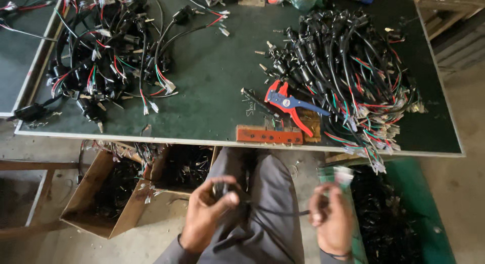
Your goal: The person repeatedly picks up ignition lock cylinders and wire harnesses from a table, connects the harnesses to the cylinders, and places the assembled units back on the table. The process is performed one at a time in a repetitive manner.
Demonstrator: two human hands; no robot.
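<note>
My left hand (208, 211) is closed around the black plug end of a cable (275, 212) held over my lap. That thin black cable stretches across to my right hand (331, 218), which pinches its other end, where a pale connector (343, 175) with coloured wires shows blurred above the fingers. Both hands are below the front edge of the green-topped table (212, 77). A red and blue wire stripper (288, 105) lies on the table straight ahead, beside a red block (268, 136).
Two heaps of black cables with red, green and white wires lie on the table, one at the left (106, 52), one at the right (348, 67). An open cardboard box (108, 196) holding cables stands under the table at my left. A green bin (404, 218) of dark parts is at my right.
</note>
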